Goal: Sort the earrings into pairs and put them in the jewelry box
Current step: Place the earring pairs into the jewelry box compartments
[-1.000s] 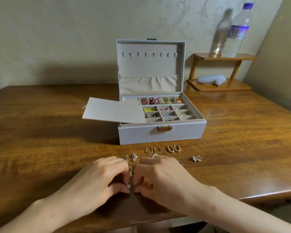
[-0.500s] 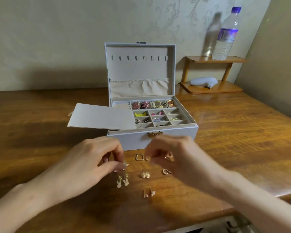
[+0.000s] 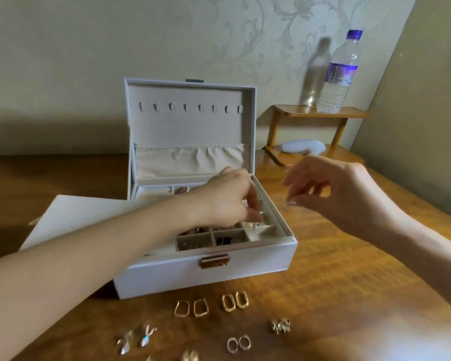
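The white jewelry box (image 3: 245,267) stands open on the wooden table, its small compartments holding several earrings. My left hand (image 3: 227,201) reaches into the right-hand compartments, fingertips pinched on a small earring (image 3: 253,224) low in one cell. To the right of the box hovers my right hand (image 3: 341,194), pinching a tiny earring (image 3: 287,203) between thumb and finger. On the table in front lie pairs: gold angular hoops (image 3: 191,308), gold oval hoops (image 3: 235,301), silver hoops (image 3: 238,343), silver drop earrings (image 3: 137,337), and a gold cluster (image 3: 280,326).
A white flap (image 3: 71,217) juts from the box's left side. At the back right, a small wooden shelf (image 3: 320,113) carries a water bottle (image 3: 340,71), with a white object (image 3: 303,146) on its lower level. A wall closes the right side.
Both hands rose from the earrings on the table. The left hand moved into the box's compartments; the right hand moved up beside the box. The view shifted closer.
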The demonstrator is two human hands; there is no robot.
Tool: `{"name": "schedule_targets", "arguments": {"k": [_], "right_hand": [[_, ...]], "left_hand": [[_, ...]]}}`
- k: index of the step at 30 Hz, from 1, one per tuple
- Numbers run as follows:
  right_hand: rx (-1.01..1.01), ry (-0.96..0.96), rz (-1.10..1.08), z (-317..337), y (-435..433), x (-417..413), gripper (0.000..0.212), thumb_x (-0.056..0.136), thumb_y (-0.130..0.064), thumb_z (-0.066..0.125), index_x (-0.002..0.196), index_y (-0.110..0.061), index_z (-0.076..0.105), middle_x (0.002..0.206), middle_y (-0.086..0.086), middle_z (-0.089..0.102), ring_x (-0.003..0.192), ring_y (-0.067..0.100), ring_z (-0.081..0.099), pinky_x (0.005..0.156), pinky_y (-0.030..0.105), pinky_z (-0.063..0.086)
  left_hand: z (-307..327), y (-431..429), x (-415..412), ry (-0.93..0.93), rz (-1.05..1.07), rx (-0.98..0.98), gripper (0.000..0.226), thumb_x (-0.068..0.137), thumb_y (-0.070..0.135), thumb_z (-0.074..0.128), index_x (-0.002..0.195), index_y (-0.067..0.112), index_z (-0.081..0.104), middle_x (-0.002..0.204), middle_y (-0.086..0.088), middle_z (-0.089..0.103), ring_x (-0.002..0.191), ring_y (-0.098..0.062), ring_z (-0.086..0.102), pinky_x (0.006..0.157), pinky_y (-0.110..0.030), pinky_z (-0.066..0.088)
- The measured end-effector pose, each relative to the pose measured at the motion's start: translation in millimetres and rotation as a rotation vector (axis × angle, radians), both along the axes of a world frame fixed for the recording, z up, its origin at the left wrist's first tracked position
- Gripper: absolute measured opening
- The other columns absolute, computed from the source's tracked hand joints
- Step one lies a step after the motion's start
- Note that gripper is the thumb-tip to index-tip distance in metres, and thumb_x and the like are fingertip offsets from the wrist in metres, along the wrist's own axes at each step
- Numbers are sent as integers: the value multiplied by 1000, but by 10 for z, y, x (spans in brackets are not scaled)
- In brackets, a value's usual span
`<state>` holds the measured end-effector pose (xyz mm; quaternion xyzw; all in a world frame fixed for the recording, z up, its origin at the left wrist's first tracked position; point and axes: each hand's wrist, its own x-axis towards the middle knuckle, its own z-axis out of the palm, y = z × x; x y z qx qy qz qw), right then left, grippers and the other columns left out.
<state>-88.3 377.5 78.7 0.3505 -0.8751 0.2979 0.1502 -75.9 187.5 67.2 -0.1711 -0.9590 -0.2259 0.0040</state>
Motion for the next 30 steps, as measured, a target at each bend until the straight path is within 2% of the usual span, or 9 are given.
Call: {"name": "schedule_targets", "arguments": {"k": [8,10,14,18,20,23,25,27,30], "right_hand": [[93,-42,72,-108,-36,-154,34,69,-12,79,87,-34,62,73,-19,67,75,-2,62,66,9,43],[107,-53,95,-133,-58,-166,35,68,-11,80,87,-34,62,77,-21,67,75,-2,61,66,8,42],[133,-65,108,-173,-75,-211,41,66,-6,81,86,-35,58,79,-22,66,76,-1,59,65,4,39],[183,-75,77,-187,-65,-244,43,67,-11,81,82,-38,52,79,-22,65,79,3,57,65,8,41],[219,-119,75,-184,-80,-240,40,69,-13,80,79,-37,50,79,-24,63,79,6,56,66,15,44],[305,-159,77,-173,-145,-232,38,71,-18,79,77,-37,47,84,-26,61,79,4,55,67,23,47],[373,-161,90,-169,-197,-235,39,74,-17,77,73,-39,44,79,-23,61,79,-3,54,66,18,46],[447,-151,103,-167,-259,-222,39,77,-16,73,72,-39,41,77,-21,61,79,-4,53,66,15,45],[503,-109,101,-167,-308,-187,35,81,-16,67,83,-38,39,86,-18,63,81,1,53,70,20,46]], "left_hand": [[-242,68,-249,-48,-67,-66,8,84,23,65,87,26,59,109,5,37,105,-11,40,92,-25,37],[-282,84,-245,25,-106,-109,5,83,24,64,82,26,59,109,6,37,105,-10,33,95,-26,32],[-358,100,-229,218,-150,-244,7,83,22,59,87,20,63,109,11,33,105,-13,27,93,-27,27],[-362,88,-178,294,-143,-189,7,84,23,59,84,28,55,110,13,31,104,-9,24,92,-24,22],[-311,33,-175,368,-154,-143,10,79,26,60,82,32,53,105,14,41,100,-5,30,90,-24,30],[-128,-63,-115,337,-52,-54,19,80,37,57,68,36,41,91,18,49,92,-1,41,77,-22,38],[-103,-157,-47,354,28,-5,12,75,48,46,73,36,44,91,20,49,91,0,45,67,-16,36],[-109,-214,31,386,56,-24,18,74,54,42,79,38,47,90,24,51,88,5,49,52,-12,36],[-143,-318,152,324,85,-6,20,68,58,44,80,42,48,59,20,54,63,2,54,43,-14,42]]}}
